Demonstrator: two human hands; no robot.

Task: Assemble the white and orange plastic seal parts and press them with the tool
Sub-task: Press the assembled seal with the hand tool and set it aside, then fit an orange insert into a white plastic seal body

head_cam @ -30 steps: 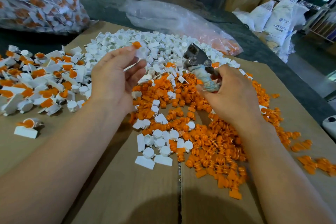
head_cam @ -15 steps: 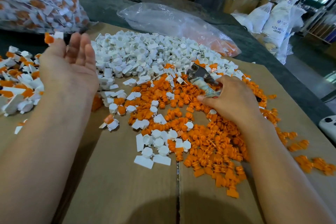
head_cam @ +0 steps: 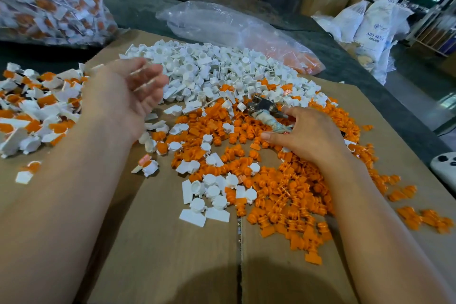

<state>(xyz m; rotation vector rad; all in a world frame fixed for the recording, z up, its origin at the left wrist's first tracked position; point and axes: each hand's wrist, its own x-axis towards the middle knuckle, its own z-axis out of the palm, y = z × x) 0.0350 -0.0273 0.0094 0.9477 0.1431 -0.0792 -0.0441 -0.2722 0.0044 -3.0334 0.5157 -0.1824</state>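
Cardboard (head_cam: 160,242) is bearing white parts (head_cam: 204,69) upper centre, orange parts (head_cam: 283,195) lower right: light, stiff, likely pinchable by flat tabs. Left hand (head_cam: 125,99) is hovering slack; right hand (head_cam: 308,137) is clutching the tool (head_cam: 265,111).

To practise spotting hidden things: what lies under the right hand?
The right hand grips the tool by its wrapped handle, above orange parts on the cardboard. The handle's rear end and the parts beneath the palm are covered.
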